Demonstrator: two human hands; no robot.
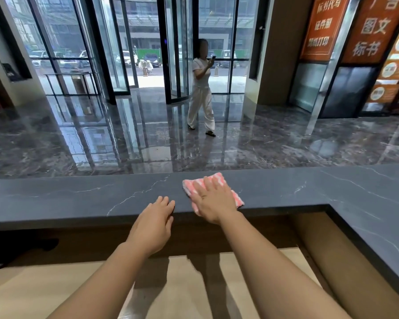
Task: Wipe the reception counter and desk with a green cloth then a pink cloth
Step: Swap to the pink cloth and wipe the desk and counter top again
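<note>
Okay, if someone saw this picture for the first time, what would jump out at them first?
The right hand pressing flat on a pink cloth on the dark marble counter, centre foreground, with the left hand resting on the counter's edge beside it. Beyond, a person in pale clothes crosses the glossy lobby floor before the glass doors; orange signs fill the upper right.

One pink-and-white checked cloth (218, 177). Two bare hands: the left hand (153, 223), the right hand (213, 199). One dark grey veined stone table (78, 199), one pale wooden table (44, 286). One person in white clothes (202, 88), one dark phone (213, 58).
</note>
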